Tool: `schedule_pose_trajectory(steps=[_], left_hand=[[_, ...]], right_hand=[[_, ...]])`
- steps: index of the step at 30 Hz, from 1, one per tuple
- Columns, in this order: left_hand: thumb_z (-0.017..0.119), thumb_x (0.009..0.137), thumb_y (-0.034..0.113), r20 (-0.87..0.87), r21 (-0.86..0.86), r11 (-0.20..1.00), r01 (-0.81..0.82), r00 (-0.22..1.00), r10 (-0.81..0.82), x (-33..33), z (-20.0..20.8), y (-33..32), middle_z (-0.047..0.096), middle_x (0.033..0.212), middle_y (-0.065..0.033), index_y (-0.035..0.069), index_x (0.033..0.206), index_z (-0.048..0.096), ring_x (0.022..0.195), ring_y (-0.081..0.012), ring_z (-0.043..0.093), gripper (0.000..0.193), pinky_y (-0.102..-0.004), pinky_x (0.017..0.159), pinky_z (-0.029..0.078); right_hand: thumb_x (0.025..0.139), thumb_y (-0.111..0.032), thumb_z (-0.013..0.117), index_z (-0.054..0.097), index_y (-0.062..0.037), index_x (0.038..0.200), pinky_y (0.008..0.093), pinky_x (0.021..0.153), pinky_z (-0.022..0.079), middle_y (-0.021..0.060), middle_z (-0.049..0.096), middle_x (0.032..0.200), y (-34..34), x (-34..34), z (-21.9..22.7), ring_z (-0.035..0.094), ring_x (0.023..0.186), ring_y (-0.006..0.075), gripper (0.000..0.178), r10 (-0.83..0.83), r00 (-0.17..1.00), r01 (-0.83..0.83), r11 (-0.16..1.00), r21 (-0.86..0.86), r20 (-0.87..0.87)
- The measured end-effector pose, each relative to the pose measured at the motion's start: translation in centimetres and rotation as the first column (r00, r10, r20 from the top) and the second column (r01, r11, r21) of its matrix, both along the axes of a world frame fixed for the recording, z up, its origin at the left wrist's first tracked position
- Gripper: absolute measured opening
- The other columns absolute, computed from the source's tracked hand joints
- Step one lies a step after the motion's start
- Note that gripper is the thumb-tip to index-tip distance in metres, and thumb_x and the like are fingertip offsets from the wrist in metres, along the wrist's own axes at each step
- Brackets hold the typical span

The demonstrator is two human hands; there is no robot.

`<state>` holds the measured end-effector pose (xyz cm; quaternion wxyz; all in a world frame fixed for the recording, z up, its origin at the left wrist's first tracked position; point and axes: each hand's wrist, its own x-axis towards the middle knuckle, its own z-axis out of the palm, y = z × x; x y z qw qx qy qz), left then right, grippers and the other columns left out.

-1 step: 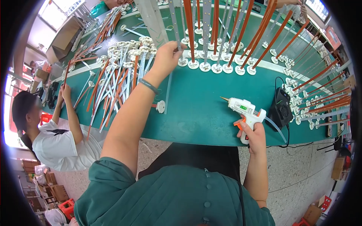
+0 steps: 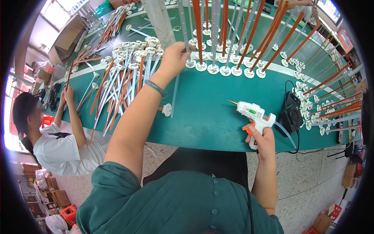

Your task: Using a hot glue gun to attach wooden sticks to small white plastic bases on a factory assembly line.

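Observation:
My left hand (image 2: 173, 58) is closed around an upright silver strip (image 2: 182, 19) dotted with small points. The strip's round white base (image 2: 190, 63) rests on the table at the left end of the front row of standing strips. In my right hand (image 2: 263, 143) is a white hot glue gun (image 2: 251, 111) with orange parts. Its brass nozzle points left, above the bare tabletop, and a clear glue stick (image 2: 286, 133) curves out of its back. A loose strip with a round white base (image 2: 167, 110) lies below my left wrist, partly hidden by my forearm.
Strips with white bases are heaped on the green table (image 2: 202, 128) at left. Orange and silver strips (image 2: 269, 35) stand upright at the back and right. A black device (image 2: 290, 111) with a cable is near the glue gun. A co-worker (image 2: 58, 148) sits at left.
The view has shifted very slightly. Both hands keep their holds on the strip and the hot glue gun.

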<state>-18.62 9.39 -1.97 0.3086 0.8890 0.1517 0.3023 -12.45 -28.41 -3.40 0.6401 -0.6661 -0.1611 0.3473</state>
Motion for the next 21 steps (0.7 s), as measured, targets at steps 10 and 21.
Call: schedule_pose_trajectory(steps=[10, 21], left_hand=[[0.071, 0.079, 0.004, 0.033, 0.031, 0.989, -0.145, 0.989, 0.144, -8.1, 2.7, 0.1, 0.066, 0.091, -0.0075, 0.002, 0.106, 0.066, 0.082, -0.0152, 0.065, 0.027, -0.0267, 0.073, 0.053], [0.073, 0.078, 0.02, -0.261, 0.103, 0.918, -0.383, 0.88, 0.396, -17.9, 1.6, 1.5, 0.064, 0.072, -0.0113, 0.003, 0.085, 0.064, 0.068, -0.0254, 0.063, 0.021, -0.0352, 0.063, 0.049]], right_hand=[[0.087, -0.013, 0.063, 0.054, 0.005, 0.117, 0.022, 0.055, 0.043, 0.0111, 0.068, 0.093, -0.2, -0.1, 0.1, 0.057, 0.061, 0.01, 0.036, -0.015, 1.0, 0.015, 1.0, 0.026, 0.001], [0.088, -0.013, 0.062, 0.053, 0.0041, 0.118, 0.0231, 0.056, 0.045, 0.013, 0.067, 0.095, -0.4, -0.1, -0.7, 0.057, 0.062, 0.0107, 0.035, -0.001, 0.999, -0.002, 0.999, 0.043, 0.053]])
